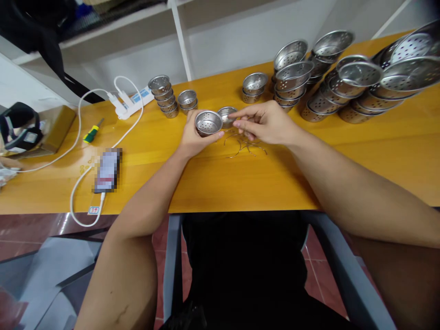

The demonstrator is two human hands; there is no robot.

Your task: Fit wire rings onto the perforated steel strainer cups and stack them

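Observation:
My left hand [194, 137] is wrapped round a small perforated metal cup [208, 123], its mouth tilted up toward me. Just behind and right of it, a second perforated cup [227, 114] stands on the table. At that cup's right rim, the thumb and index finger of my right hand [263, 123] come close together in a pinch. Anything between them is too small to make out, and the other fingers are curled. Several thin curved wires [245, 146] lie loose on the table under my right hand.
Stacks of perforated cups [292, 78] crowd the back right; a shorter stack [165, 96] and a small pair [188, 101] stand back left. Further left are a power strip [134, 103] with white cables, a screwdriver [92, 133], a phone [108, 170] and a cardboard box [60, 128].

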